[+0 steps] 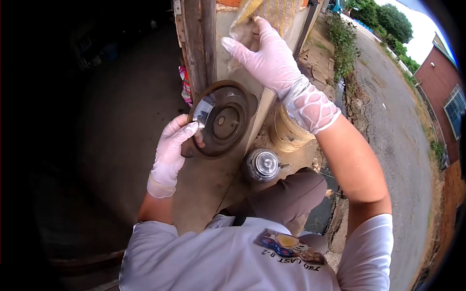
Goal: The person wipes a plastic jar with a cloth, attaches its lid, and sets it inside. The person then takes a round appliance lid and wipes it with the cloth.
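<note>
My gloved left hand (171, 153) grips the left edge of a round, dark see-through plate (235, 138). The plate is tilted, with rings and a small pale spot at its middle, and it reflects light near the thumb. Raised higher, my gloved right hand (264, 56) is at a worn yellow-and-grey cloth (276, 14) hanging at the wall corner. Its thumb is stretched away from the fingers, and some fingertips are partly hidden, so whether they touch the cloth is unclear. Both gloves are thin and whitish.
Below the plate, a rounded vessel with a shiny top (264, 165) stands on the ground beside a yellowish bucket (289, 128). A wooden post (199, 43) and wall corner rise ahead. A drain channel (323, 216) and paved road (388, 126) lie right; the left is dark.
</note>
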Action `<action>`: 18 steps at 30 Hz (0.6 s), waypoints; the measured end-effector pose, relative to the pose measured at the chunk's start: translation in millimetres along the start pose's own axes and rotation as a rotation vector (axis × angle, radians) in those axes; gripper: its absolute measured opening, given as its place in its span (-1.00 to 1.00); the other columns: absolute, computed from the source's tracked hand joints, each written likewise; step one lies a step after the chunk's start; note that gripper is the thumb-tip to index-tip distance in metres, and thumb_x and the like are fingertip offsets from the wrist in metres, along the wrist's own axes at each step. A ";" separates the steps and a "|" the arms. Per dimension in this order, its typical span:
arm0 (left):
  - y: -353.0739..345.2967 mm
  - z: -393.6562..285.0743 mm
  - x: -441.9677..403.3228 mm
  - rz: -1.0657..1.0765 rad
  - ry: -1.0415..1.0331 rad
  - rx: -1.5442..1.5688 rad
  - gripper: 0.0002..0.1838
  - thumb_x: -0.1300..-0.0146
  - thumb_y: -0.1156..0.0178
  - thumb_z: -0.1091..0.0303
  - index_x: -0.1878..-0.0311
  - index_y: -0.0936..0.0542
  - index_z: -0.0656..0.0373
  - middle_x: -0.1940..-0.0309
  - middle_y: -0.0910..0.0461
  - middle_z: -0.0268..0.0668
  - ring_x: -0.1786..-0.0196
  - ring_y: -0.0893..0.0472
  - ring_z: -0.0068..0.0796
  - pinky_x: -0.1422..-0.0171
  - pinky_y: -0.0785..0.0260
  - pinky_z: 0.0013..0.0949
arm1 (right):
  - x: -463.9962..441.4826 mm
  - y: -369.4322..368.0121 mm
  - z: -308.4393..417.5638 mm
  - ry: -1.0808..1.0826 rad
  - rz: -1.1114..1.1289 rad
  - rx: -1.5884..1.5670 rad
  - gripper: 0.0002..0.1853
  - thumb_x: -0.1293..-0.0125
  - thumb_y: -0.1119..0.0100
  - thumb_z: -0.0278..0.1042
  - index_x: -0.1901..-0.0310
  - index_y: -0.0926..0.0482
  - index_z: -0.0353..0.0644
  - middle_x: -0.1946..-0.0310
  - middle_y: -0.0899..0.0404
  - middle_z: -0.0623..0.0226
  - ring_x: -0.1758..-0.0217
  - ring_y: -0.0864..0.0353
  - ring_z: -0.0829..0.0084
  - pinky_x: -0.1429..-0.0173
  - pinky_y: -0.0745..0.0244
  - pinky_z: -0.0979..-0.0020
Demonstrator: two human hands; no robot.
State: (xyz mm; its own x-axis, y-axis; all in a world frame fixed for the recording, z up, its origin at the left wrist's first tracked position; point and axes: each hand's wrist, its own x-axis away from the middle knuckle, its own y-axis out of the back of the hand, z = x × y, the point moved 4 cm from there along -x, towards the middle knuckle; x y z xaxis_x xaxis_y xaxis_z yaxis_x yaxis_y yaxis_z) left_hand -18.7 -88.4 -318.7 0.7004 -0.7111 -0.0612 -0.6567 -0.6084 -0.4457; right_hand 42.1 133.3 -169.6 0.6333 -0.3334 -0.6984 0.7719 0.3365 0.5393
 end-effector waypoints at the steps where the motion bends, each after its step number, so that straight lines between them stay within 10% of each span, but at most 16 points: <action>1: 1.7 -3.2 6.3 -0.035 -0.011 0.014 -0.86 -0.34 -0.17 0.41 0.11 -0.59 0.24 0.45 -0.59 -0.30 0.40 -0.55 -0.48 0.22 -0.46 -0.41 | 6.7 -1.2 18.1 0.030 -0.018 0.172 -0.04 -0.10 -0.35 0.19 -0.32 -0.25 -0.43 -0.25 -0.39 -0.15 -0.28 -0.45 -0.05 -0.30 -0.40 0.18; 6: 19.1 -20.2 32.4 -0.075 -0.120 0.039 -0.85 -0.34 -0.16 0.46 0.09 -0.57 0.29 0.39 -0.60 -0.26 0.38 -0.56 -0.46 0.21 -0.50 -0.35 | -3.3 -23.5 5.4 0.052 -0.275 0.489 -0.03 0.04 -0.43 0.21 -0.29 -0.27 -0.26 -0.01 -0.44 0.13 -0.13 -0.45 0.13 -0.10 -0.42 0.02; 12: 26.0 -29.2 35.8 -0.111 -0.137 0.091 -0.80 -0.31 -0.18 0.45 0.02 -0.56 0.23 0.37 -0.61 -0.20 0.37 -0.59 -0.34 0.25 -0.50 -0.27 | -9.0 -13.0 -15.0 0.312 -0.096 0.588 -0.67 -0.14 -0.26 -0.06 0.16 -0.55 -0.09 0.19 -0.51 0.24 0.02 -0.52 0.19 0.02 -0.43 0.12; 18: 8.5 -30.8 28.0 -0.083 -0.150 0.093 -0.82 -0.32 -0.15 0.48 0.04 -0.55 0.29 0.36 -0.61 -0.21 0.37 -0.59 -0.38 0.22 -0.51 -0.31 | 22.6 6.9 -8.1 0.266 -0.301 0.340 -0.38 -0.16 -0.26 0.22 0.01 -0.52 -0.21 0.15 -0.54 0.17 0.00 -0.56 0.16 -0.02 -0.45 0.12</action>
State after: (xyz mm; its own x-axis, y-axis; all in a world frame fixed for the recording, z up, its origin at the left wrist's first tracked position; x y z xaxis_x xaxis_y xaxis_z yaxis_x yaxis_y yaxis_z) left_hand -13.2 -124.3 -296.6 0.7894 -0.5953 -0.1499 -0.5710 -0.6226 -0.5351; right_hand 61.3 135.2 -185.5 0.3787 -0.1214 -0.9175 0.9199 -0.0596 0.3875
